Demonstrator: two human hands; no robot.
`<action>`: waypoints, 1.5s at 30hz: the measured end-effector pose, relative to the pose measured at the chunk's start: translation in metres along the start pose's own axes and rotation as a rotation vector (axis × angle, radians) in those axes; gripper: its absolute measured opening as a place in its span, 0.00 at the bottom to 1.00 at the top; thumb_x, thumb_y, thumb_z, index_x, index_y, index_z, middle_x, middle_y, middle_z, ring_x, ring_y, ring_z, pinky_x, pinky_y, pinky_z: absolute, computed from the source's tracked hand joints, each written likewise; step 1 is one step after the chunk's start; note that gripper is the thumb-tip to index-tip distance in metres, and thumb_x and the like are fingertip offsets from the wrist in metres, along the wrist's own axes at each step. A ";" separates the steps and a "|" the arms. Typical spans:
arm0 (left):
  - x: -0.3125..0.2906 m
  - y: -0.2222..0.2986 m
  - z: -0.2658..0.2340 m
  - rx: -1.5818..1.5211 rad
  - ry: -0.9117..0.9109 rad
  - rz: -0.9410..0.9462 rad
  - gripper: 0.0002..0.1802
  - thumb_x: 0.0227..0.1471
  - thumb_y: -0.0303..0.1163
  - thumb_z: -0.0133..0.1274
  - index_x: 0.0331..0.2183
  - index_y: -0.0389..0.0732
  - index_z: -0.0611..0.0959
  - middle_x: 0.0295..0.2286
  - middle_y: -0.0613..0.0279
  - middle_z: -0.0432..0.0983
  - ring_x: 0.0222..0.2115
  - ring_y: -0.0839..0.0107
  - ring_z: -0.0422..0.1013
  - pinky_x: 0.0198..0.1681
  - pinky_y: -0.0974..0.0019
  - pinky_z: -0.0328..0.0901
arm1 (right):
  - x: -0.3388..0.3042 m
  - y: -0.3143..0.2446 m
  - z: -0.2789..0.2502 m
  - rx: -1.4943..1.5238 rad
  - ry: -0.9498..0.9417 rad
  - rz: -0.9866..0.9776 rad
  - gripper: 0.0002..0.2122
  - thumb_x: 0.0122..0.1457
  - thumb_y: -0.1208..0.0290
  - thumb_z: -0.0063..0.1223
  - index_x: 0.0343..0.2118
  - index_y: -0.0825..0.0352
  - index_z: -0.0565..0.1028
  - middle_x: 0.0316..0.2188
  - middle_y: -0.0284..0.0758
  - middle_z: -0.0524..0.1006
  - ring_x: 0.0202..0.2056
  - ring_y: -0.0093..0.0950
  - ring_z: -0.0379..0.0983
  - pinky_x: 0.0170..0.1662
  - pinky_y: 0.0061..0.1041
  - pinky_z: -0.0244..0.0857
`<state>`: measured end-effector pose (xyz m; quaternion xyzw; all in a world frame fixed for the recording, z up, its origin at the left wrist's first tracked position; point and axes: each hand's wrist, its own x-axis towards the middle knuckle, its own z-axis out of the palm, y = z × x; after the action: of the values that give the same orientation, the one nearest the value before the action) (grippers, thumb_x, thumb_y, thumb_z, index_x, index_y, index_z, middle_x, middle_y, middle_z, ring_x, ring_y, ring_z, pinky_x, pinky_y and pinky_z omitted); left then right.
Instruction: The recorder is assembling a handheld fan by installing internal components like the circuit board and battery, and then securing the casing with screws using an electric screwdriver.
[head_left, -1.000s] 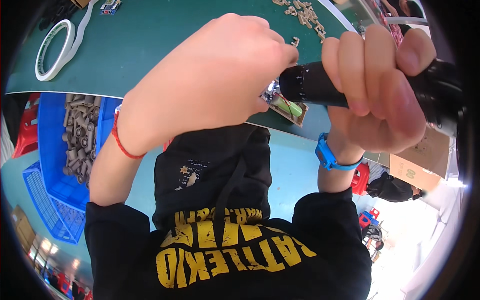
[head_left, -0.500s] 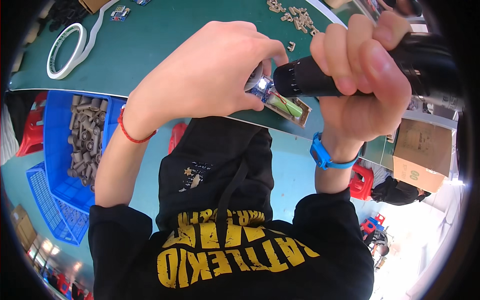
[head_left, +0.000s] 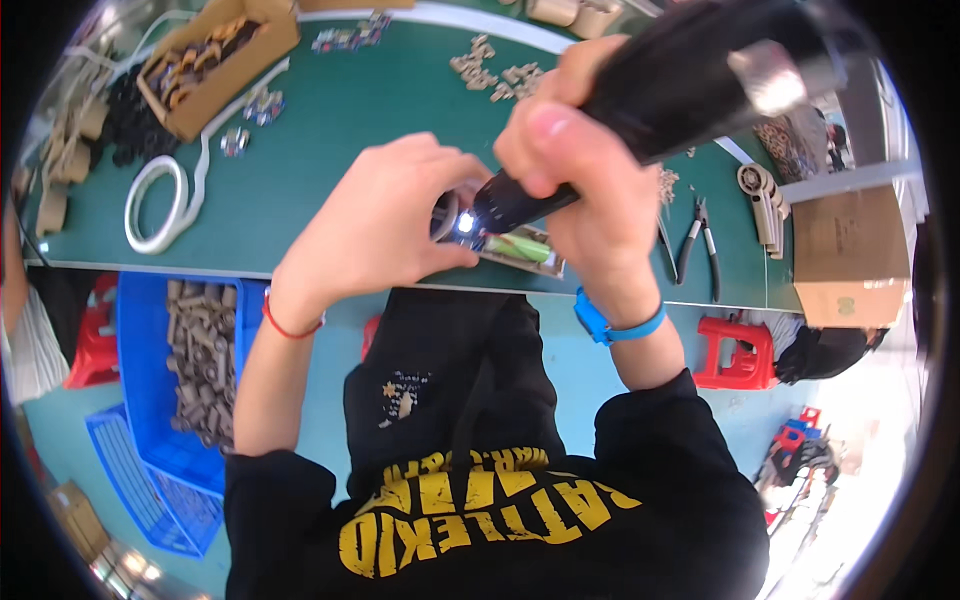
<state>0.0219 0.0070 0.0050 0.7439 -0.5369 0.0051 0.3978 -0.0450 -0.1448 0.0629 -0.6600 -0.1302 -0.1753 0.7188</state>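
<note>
Near the table's front edge, my left hand (head_left: 375, 220) is closed around the round end of a small beige device housing (head_left: 549, 266). Inside the housing lie a green cylindrical battery (head_left: 518, 246) and a small blue circuit board, where a bright white light (head_left: 466, 224) shines. My right hand (head_left: 585, 165) is wrapped round a black electric screwdriver (head_left: 690, 85), blurred at its rear. The screwdriver slants down to the left, its nose close over the lit board beside my left fingers. Its bit, and whether it touches a screw, cannot be made out.
Left on the green table are a white tape roll (head_left: 152, 205), circuit boards (head_left: 236, 142) and a cardboard box of parts (head_left: 215, 60). Small beige pieces (head_left: 515, 82), pliers (head_left: 700, 245) and beige housings (head_left: 762, 205) lie farther right. A blue crate (head_left: 145, 360) of grey-brown parts stands below.
The view has shifted, showing more of the table. Both hands, the housing and the screwdriver appear farther left in the picture. The screwdriver tilts more steeply, its nose still at the board.
</note>
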 end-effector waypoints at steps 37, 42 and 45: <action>0.007 0.017 -0.003 -0.037 -0.041 -0.128 0.21 0.25 0.30 0.69 0.29 0.43 0.82 0.29 0.62 0.77 0.29 0.62 0.71 0.34 0.65 0.66 | -0.060 -0.013 -0.101 -1.358 -0.264 -0.022 0.19 0.42 0.72 0.64 0.40 0.64 0.75 0.38 0.35 0.74 0.42 0.38 0.67 0.46 0.35 0.63; 0.005 0.010 0.007 -0.060 0.087 -0.111 0.18 0.28 0.28 0.67 0.29 0.41 0.82 0.29 0.62 0.77 0.28 0.64 0.71 0.33 0.66 0.65 | -0.058 0.006 -0.102 -1.275 -0.178 0.118 0.18 0.46 0.74 0.62 0.43 0.65 0.74 0.37 0.36 0.73 0.42 0.39 0.67 0.46 0.33 0.63; 0.006 0.006 0.006 -0.051 0.128 -0.113 0.16 0.29 0.26 0.66 0.28 0.41 0.81 0.28 0.62 0.77 0.28 0.65 0.71 0.33 0.67 0.64 | -0.053 0.010 -0.111 -1.292 -0.220 0.194 0.19 0.47 0.76 0.60 0.44 0.65 0.73 0.37 0.38 0.72 0.41 0.42 0.67 0.45 0.33 0.64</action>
<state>0.0174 -0.0019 0.0074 0.7608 -0.4677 0.0167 0.4497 -0.0938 -0.2499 0.0209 -0.9811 -0.0112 -0.0842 0.1736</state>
